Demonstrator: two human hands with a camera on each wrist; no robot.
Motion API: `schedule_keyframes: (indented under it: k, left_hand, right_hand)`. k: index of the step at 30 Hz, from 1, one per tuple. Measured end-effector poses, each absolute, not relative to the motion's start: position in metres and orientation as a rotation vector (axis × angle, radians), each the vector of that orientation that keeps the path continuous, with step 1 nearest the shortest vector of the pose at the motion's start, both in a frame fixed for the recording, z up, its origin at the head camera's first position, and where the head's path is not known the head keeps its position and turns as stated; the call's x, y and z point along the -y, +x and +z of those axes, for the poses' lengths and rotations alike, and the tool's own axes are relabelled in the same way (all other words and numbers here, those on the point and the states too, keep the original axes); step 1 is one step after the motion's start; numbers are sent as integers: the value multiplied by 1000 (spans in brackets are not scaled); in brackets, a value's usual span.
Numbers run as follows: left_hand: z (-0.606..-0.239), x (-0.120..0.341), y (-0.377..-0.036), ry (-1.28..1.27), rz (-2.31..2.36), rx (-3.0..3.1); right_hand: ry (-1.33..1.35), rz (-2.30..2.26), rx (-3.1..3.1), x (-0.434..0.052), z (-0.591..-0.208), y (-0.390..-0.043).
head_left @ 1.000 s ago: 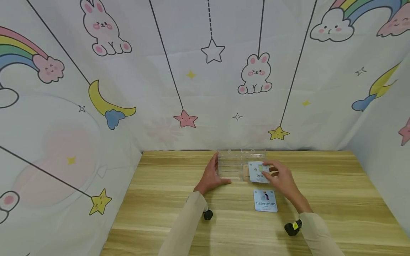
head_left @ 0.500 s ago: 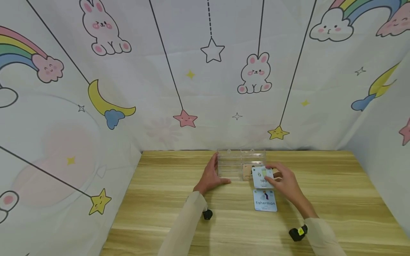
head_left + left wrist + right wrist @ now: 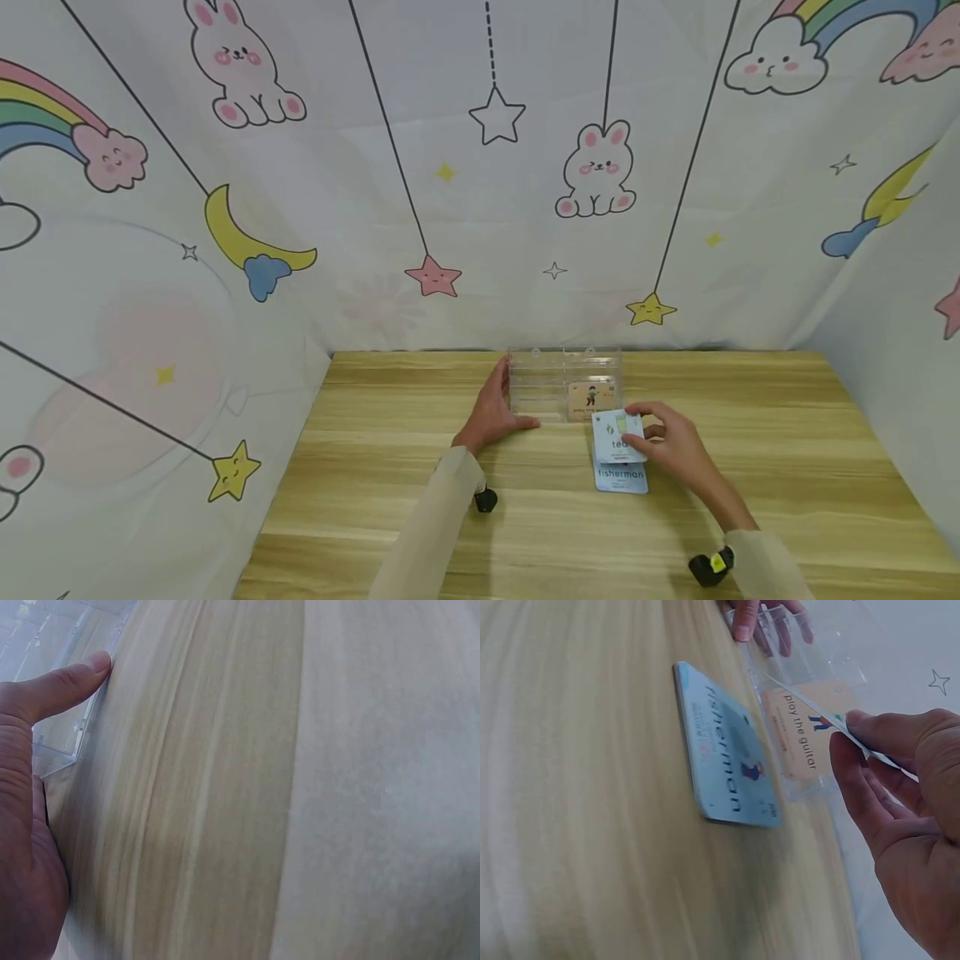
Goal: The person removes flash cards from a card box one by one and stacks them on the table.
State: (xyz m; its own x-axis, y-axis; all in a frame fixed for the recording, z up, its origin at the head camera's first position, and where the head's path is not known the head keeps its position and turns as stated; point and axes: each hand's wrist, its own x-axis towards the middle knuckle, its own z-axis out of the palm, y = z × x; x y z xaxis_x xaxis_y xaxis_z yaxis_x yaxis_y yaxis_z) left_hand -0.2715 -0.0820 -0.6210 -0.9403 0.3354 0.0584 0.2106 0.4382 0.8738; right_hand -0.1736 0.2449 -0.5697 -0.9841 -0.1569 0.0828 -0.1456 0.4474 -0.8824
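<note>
Pale-blue square "tea" card: right edge covered by the right hand; small print unreadable.
Pale-blue square "fisherman" card: upper part hidden by the tea card in the head view.
Peach "play the guitar" card: lower right corner likewise covered.
Clear plastic rack: cut off in the left wrist view.

Cartoon-printed fabric encloses a wooden table like a booth.

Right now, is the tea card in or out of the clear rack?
Out: the right hand pinches the tea card midair, outside the clear rack.
</note>
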Motion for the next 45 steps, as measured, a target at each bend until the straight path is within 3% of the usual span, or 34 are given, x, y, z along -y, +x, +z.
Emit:
schedule_keyframes:
  k: [19, 45]
  left_hand:
    - [-620, 82, -273, 496, 1511, -2563]
    - [-625, 82, -275, 516, 1509, -2577]
  right_hand:
    - [-169, -1575, -2615, -244, -591, -154]
    - [-318, -1226, -2943, -245, -606, -151]
